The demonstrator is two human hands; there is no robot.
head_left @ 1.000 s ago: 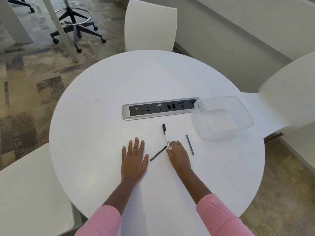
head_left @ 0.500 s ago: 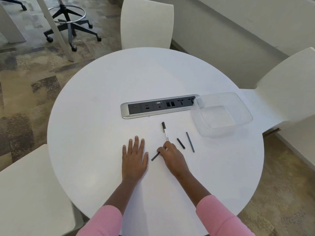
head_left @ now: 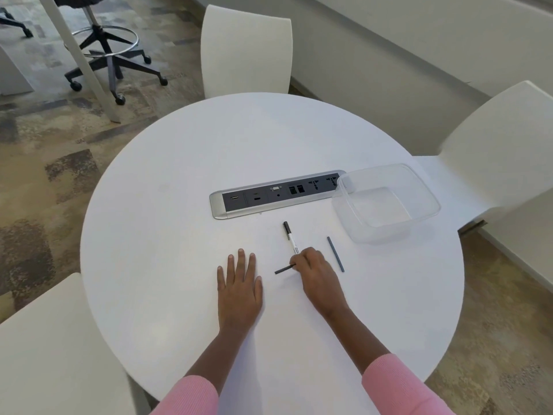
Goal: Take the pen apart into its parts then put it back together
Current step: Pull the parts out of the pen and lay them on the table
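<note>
Right hand (head_left: 314,272) is pinching the short dark thin rod (head_left: 284,269) at its near end, its long axis pointing left toward the flat, empty-palmed left hand (head_left: 239,286), white pen barrel (head_left: 291,238) lying just ahead.

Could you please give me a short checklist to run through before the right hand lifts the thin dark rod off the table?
1. Right hand fingers closed on the thin dark rod: ok.
2. Left hand flat on the table, clear of the rod: ok.
3. White pen barrel within reach, by the right hand: ok.
4. Long dark piece lying free to the right: ok.
5. Short dark piece: cannot tell, possibly under the right hand.
6. Clear container empty: ok.
</note>
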